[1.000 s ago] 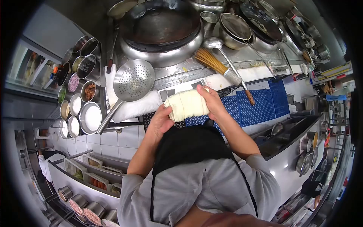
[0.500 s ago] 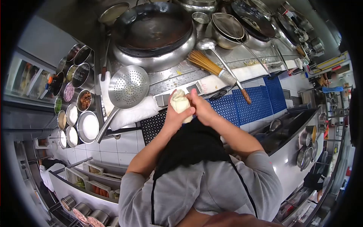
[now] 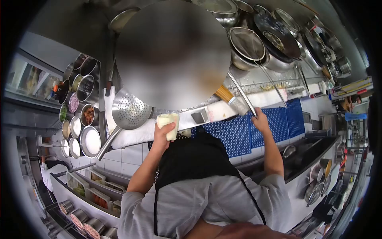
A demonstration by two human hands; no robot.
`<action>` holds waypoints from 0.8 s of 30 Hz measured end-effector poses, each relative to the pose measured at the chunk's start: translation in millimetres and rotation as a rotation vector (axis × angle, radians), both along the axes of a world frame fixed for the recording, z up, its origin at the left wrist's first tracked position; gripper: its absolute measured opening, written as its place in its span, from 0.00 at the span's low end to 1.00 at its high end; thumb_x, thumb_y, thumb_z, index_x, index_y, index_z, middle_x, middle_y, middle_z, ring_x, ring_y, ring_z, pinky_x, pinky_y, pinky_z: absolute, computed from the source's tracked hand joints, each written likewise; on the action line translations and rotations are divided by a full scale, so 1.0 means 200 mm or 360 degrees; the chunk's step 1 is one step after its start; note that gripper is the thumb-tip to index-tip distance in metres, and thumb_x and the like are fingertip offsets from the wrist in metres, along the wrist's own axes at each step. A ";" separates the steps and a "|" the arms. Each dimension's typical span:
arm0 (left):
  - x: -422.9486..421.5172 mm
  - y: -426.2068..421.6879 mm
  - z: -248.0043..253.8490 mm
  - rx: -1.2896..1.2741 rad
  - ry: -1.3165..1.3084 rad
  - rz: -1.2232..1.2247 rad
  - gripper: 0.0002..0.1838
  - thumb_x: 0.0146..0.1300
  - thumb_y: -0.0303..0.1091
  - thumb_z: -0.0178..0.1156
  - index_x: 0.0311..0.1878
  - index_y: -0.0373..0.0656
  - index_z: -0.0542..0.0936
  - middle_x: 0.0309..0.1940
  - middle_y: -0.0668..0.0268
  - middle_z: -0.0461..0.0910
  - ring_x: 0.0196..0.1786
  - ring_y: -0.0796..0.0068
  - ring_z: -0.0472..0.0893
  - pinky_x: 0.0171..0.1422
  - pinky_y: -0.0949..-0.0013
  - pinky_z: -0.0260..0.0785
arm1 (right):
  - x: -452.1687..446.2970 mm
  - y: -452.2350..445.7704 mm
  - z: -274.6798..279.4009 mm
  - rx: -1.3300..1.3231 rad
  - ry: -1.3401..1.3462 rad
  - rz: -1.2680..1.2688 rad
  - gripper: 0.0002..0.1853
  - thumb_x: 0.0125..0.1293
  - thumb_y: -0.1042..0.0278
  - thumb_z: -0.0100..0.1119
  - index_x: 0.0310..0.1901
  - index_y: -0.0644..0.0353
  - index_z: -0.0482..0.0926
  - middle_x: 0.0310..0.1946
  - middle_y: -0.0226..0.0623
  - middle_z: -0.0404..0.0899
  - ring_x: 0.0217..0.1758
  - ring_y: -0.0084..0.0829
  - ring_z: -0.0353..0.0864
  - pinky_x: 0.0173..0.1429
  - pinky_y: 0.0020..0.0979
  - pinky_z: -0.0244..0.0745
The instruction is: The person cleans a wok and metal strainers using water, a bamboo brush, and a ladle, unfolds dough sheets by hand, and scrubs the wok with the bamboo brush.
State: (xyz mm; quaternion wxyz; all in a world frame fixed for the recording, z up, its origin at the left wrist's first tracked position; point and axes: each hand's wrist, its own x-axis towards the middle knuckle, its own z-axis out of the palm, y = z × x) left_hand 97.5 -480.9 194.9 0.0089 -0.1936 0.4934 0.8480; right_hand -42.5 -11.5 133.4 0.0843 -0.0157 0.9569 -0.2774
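My left hand (image 3: 161,137) is closed around a folded, cream-coloured cloth (image 3: 168,120), held upright in front of the black apron. Off to the right, my right hand (image 3: 261,120) grips the end of a ladle (image 3: 243,95); its metal shaft slants up and left, and its bowl is hidden by a large blurred patch. Beside the shaft lies a bamboo brush (image 3: 235,102) with a pale bound handle, its bristles partly lost in the same blur. A perforated strainer (image 3: 130,108) rests on white towelling to the left of my left hand.
Several metal containers of ingredients, including a bowl of white powder or grains (image 3: 90,142), stand at the left. A mesh strainer (image 3: 246,43) sits on a pot at the back right, near a dark wok (image 3: 274,38). Blue mats (image 3: 254,137) cover floor beyond the counter edge.
My right hand has left the cloth and moved right onto the ladle's handle. The left hand keeps the cloth and has shifted left. A blurred patch now covers the large wok.
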 end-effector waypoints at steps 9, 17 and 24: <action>-0.16 0.07 0.17 0.0155 0.0119 0.0199 0.45 0.55 0.42 0.73 0.72 0.34 0.64 0.42 0.56 0.79 0.41 0.63 0.83 0.41 0.59 0.81 | -0.15 -0.29 0.32 -0.1231 -0.0519 -0.0236 0.16 0.62 0.81 0.59 0.53 0.62 0.78 0.22 0.27 0.72 0.13 0.18 0.66 0.15 0.23 0.60; -0.16 0.12 0.16 0.0115 0.0152 0.0475 0.35 0.54 0.40 0.70 0.63 0.34 0.71 0.48 0.46 0.82 0.43 0.55 0.85 0.51 0.55 0.80 | -1.60 -1.05 1.01 -0.1844 0.0036 -0.0186 0.09 0.74 0.69 0.57 0.53 0.56 0.78 0.20 0.28 0.71 0.14 0.22 0.68 0.15 0.29 0.65; 0.23 0.11 0.10 0.0179 -0.0103 0.0939 0.32 0.53 0.37 0.68 0.60 0.35 0.71 0.36 0.53 0.81 0.30 0.62 0.83 0.32 0.61 0.80 | -2.36 -1.35 1.21 -0.1887 -0.0177 -0.0104 0.06 0.75 0.69 0.55 0.49 0.58 0.77 0.21 0.30 0.71 0.15 0.24 0.68 0.17 0.29 0.68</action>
